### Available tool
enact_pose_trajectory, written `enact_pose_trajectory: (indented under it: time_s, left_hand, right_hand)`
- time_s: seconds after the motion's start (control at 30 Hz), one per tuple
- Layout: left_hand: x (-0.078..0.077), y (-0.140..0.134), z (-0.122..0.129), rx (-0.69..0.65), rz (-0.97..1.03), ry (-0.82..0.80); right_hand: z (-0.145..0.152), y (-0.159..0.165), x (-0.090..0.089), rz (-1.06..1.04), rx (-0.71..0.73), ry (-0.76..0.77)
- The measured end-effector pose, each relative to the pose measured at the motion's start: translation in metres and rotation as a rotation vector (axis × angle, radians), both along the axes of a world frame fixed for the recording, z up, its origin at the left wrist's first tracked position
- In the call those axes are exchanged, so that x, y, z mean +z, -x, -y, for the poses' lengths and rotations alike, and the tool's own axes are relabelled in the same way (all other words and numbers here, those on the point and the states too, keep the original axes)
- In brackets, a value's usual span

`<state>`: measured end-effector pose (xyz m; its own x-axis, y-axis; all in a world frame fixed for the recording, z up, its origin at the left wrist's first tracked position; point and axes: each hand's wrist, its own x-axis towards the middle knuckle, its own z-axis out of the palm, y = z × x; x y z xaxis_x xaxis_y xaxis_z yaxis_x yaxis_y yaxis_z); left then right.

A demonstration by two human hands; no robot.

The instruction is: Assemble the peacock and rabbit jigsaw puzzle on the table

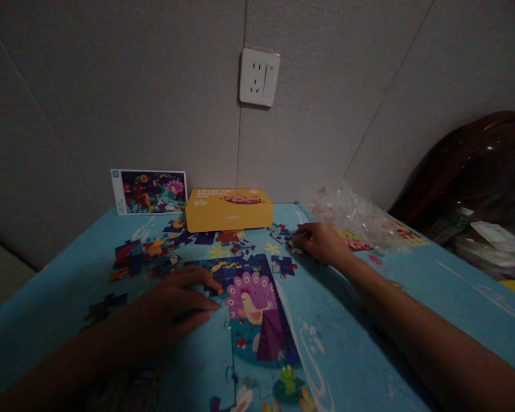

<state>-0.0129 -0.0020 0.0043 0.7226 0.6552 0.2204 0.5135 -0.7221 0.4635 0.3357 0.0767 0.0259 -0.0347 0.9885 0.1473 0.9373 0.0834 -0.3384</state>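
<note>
Part-built puzzle [252,306] lay flat mid-surface [347,349], peacock side up. L hand [178,300] was at its L edge, fingers loosely spread, nothing gripped, tips on/near the edge. R hand [321,243] reached fwd w/ fingertips bunched at a small pile [278,231] of pcs; couldn't tell if it had one pinched. One loose pc [284,266] sat just beside puzzle's upper R edge. More pcs [129,257] were scattered L, beyond L hand. Yellow box [229,213] stood at back near wall [175,86], pic card [154,193] upright to its L, clear plastic [356,214] to R.
</note>
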Motion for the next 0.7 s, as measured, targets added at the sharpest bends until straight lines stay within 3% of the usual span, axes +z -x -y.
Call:
enact_pose_trajectory:
  time_s: [0.07, 0.17, 0.23, 0.33, 0.47, 0.7]
  left_hand:
    - [-0.001, -0.001, 0.000, -0.015, 0.000, -0.018]
    - [-0.003, -0.004, 0.002, 0.007, 0.031, -0.045]
    - [-0.005, -0.008, 0.003, 0.064, 0.071, -0.056]
    - [-0.008, -0.014, 0.004, 0.128, 0.114, -0.052]
    - [-0.009, -0.016, 0.005, 0.042, 0.089, -0.055]
    - [0.007, -0.012, 0.015, -0.004, 0.110, -0.049]
  right_hand:
    - [0.002, 0.003, 0.004, -0.142, -0.027, -0.050]
    - [0.018, 0.021, 0.010, -0.554, -0.011, -0.026]
    - [0.035, 0.043, 0.008, -0.768, 0.116, 0.062]
    - [0.064, 0.079, -0.004, -0.926, 0.346, 0.283]
    - [0.082, 0.102, -0.022, -0.861, 0.530, 0.414]
    - [0.077, 0.094, -0.019, -0.642, 0.606, 0.287]
